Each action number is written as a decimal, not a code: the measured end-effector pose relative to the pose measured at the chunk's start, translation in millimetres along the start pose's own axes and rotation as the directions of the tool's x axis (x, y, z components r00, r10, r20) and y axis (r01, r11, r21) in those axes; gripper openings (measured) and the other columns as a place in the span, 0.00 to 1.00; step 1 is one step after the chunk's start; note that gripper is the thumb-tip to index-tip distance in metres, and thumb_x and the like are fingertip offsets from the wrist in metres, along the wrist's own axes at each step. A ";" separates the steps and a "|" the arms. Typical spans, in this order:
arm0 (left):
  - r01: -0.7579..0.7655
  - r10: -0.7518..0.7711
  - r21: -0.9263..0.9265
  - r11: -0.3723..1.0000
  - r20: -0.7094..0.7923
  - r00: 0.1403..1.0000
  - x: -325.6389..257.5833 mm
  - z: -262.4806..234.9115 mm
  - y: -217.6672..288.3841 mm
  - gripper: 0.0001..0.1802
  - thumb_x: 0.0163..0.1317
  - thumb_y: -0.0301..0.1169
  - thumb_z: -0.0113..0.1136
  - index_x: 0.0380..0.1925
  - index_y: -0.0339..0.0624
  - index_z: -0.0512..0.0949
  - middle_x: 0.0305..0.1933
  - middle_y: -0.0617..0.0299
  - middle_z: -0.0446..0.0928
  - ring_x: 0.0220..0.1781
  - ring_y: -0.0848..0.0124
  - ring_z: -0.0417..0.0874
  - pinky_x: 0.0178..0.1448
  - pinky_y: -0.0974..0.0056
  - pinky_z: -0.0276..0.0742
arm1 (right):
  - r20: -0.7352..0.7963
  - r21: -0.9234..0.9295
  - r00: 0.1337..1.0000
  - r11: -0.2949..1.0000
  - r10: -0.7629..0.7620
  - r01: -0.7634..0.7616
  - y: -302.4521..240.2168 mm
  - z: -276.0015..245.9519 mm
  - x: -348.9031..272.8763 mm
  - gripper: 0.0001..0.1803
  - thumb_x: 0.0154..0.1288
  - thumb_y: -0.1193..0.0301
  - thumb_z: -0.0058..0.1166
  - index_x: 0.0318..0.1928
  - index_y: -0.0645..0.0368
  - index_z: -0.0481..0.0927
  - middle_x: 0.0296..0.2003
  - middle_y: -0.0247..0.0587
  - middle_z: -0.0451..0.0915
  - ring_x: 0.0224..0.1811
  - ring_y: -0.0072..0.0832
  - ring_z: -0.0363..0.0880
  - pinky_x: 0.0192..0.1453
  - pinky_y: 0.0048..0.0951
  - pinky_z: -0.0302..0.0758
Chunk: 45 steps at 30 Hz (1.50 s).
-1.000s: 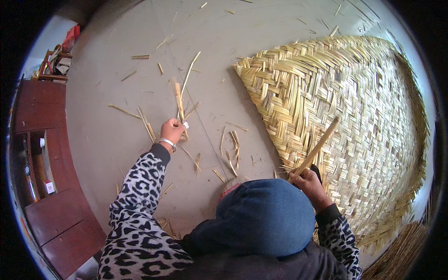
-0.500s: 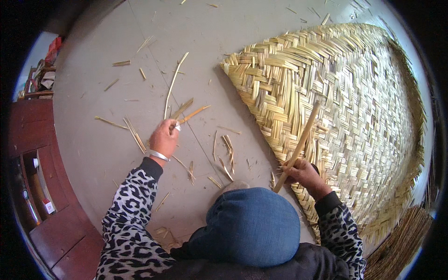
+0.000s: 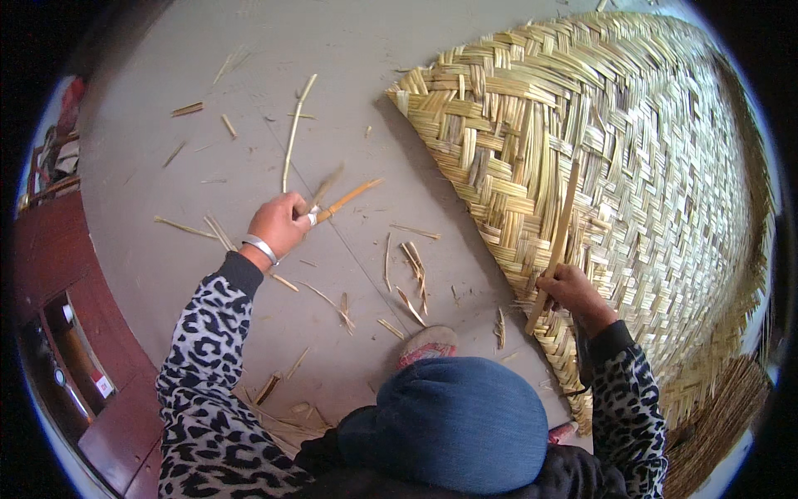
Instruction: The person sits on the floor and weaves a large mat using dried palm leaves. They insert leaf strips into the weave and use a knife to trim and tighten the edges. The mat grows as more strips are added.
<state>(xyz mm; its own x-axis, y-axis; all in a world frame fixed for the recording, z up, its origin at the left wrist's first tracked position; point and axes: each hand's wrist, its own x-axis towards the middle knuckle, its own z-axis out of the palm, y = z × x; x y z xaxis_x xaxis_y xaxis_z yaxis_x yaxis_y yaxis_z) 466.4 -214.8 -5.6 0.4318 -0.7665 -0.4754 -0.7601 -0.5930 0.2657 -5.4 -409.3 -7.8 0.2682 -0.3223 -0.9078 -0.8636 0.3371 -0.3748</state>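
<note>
Left hand (image 3: 278, 224): fingers clamped on an orange strip (image 3: 353, 198), which projects from the fingertips, pointing up and to the right. A tan strip (image 3: 327, 186), somewhat blurred, fans out just above it from the same grip. A white wrap (image 3: 313, 219) shows at the fingertips; whether it is on a finger or on the strips cannot be determined. A bracelet (image 3: 262, 249) is worn at the wrist.

Right hand (image 3: 572, 291): clamped round a stick (image 3: 565, 220) near its lower end. The stick stands out beyond the grip, tilted, its upper part seen against the mat (image 3: 657, 183); contact between the two cannot be confirmed.

The mat, woven of broad straw-coloured strips, occupies the right side of the view on the floor (image 3: 199, 308). One corner points left, and the far right edge curls upward. Both cuffs are black, below spotted sleeves (image 3: 204, 358).

A pale stalk (image 3: 292, 133) lies beyond the left hand. Scraps (image 3: 416, 270) are scattered between the hands and farther out. A shoe (image 3: 428, 341) is visible at lower centre, next to rounded blue cloth (image 3: 461, 424). Brown stalks (image 3: 725, 420) lie at lower right; a red-brown cabinet (image 3: 62, 249) stands at left.
</note>
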 end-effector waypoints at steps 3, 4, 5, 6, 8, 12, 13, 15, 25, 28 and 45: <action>0.046 0.004 -0.413 0.910 0.120 0.993 20.4 -2.6 22.9 0.12 0.62 0.34 0.69 0.35 0.40 0.76 0.31 0.61 0.82 0.31 0.73 0.83 0.37 0.66 0.79 | -0.060 -0.042 0.998 0.999 0.011 -0.014 5.6 8.1 1.1 0.16 0.72 0.63 0.57 0.37 0.66 0.82 0.25 0.37 0.83 0.24 0.25 0.81 0.27 0.29 0.77; 0.145 0.002 -0.609 0.780 0.233 0.972 28.1 -1.3 33.1 0.12 0.63 0.34 0.68 0.36 0.40 0.76 0.32 0.62 0.82 0.32 0.75 0.83 0.37 0.68 0.79 | -0.090 -0.087 0.995 0.995 0.037 -0.045 6.5 10.6 -0.8 0.17 0.72 0.62 0.56 0.37 0.66 0.83 0.25 0.37 0.83 0.24 0.25 0.82 0.28 0.30 0.77; 0.256 0.027 -0.754 0.605 0.341 0.940 34.7 0.6 44.1 0.11 0.64 0.34 0.67 0.38 0.40 0.76 0.32 0.63 0.82 0.33 0.76 0.83 0.38 0.69 0.80 | -0.093 -0.142 0.996 0.990 0.009 -0.022 6.1 12.9 -3.5 0.18 0.72 0.60 0.56 0.38 0.66 0.83 0.24 0.39 0.83 0.25 0.27 0.82 0.29 0.32 0.77; 0.256 0.096 -0.780 0.572 0.373 0.923 40.6 5.0 56.7 0.12 0.67 0.35 0.65 0.42 0.41 0.75 0.35 0.64 0.82 0.33 0.79 0.82 0.39 0.73 0.80 | -0.096 -0.220 0.995 0.975 0.006 -0.027 4.6 13.8 -6.6 0.19 0.72 0.59 0.56 0.38 0.66 0.83 0.24 0.41 0.83 0.25 0.29 0.83 0.30 0.34 0.78; 0.287 0.147 -0.814 0.504 0.408 0.901 43.0 14.7 83.2 0.12 0.67 0.35 0.66 0.43 0.41 0.76 0.35 0.65 0.81 0.32 0.78 0.82 0.39 0.72 0.80 | -0.172 -0.508 0.972 0.860 -0.158 0.050 0.2 13.3 -22.4 0.24 0.73 0.53 0.51 0.39 0.64 0.83 0.30 0.57 0.84 0.33 0.50 0.85 0.40 0.46 0.80; 0.290 0.326 -0.856 0.428 0.446 0.834 28.5 39.0 146.5 0.15 0.63 0.34 0.70 0.44 0.42 0.76 0.35 0.67 0.79 0.33 0.79 0.81 0.37 0.74 0.78 | -0.379 -0.591 0.851 0.803 -0.362 0.079 -24.7 16.2 -52.6 0.22 0.72 0.54 0.55 0.46 0.64 0.83 0.25 0.53 0.83 0.29 0.43 0.85 0.36 0.40 0.80; 0.257 0.396 -0.865 0.432 0.438 0.807 20.8 45.2 162.5 0.15 0.62 0.34 0.70 0.43 0.41 0.77 0.36 0.67 0.80 0.32 0.80 0.80 0.35 0.73 0.78 | -0.328 -0.369 0.886 0.908 -0.326 0.198 -34.3 16.5 -56.0 0.24 0.74 0.54 0.54 0.52 0.66 0.81 0.28 0.47 0.84 0.31 0.33 0.85 0.36 0.34 0.80; 0.281 0.458 -0.882 0.378 0.442 0.771 -3.6 57.8 189.3 0.14 0.62 0.32 0.70 0.43 0.40 0.78 0.36 0.67 0.81 0.31 0.80 0.79 0.33 0.72 0.77 | -0.166 0.346 0.945 0.881 -0.281 0.322 -51.7 27.3 -63.9 0.28 0.75 0.53 0.54 0.58 0.67 0.76 0.36 0.41 0.84 0.34 0.25 0.84 0.39 0.28 0.81; 0.148 0.427 -0.929 0.339 0.292 0.855 -78.9 122.6 213.5 0.11 0.65 0.26 0.65 0.46 0.36 0.80 0.41 0.68 0.82 0.35 0.82 0.78 0.40 0.72 0.78 | -0.068 0.577 0.943 0.758 -0.326 0.304 -26.9 72.3 -39.2 0.17 0.77 0.59 0.53 0.50 0.60 0.80 0.34 0.30 0.81 0.33 0.18 0.79 0.37 0.22 0.76; 0.214 0.408 -0.904 0.370 0.366 0.836 -103.2 136.3 217.5 0.09 0.67 0.28 0.63 0.45 0.37 0.81 0.36 0.69 0.81 0.35 0.81 0.79 0.40 0.72 0.77 | -0.075 0.664 0.945 0.691 -0.318 0.285 6.2 85.4 -37.3 0.15 0.76 0.60 0.55 0.45 0.60 0.82 0.30 0.30 0.80 0.28 0.18 0.76 0.32 0.22 0.72; -0.667 0.667 0.035 0.744 -0.078 0.741 -91.9 125.8 262.8 0.09 0.60 0.36 0.64 0.39 0.46 0.83 0.38 0.52 0.83 0.41 0.49 0.84 0.45 0.50 0.80 | -0.355 0.640 0.875 0.597 -0.328 0.483 18.5 51.5 -27.2 0.14 0.76 0.66 0.49 0.48 0.65 0.79 0.36 0.43 0.84 0.33 0.26 0.83 0.38 0.28 0.81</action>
<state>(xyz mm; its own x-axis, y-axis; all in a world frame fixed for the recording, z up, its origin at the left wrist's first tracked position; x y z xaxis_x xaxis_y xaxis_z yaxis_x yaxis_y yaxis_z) 165.8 -269.1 2.4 -0.1493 -0.9828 -0.1090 -0.8707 0.0785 0.4854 -6.7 -348.8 0.3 0.3668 -0.7067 -0.6050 -0.1131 0.6116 -0.7830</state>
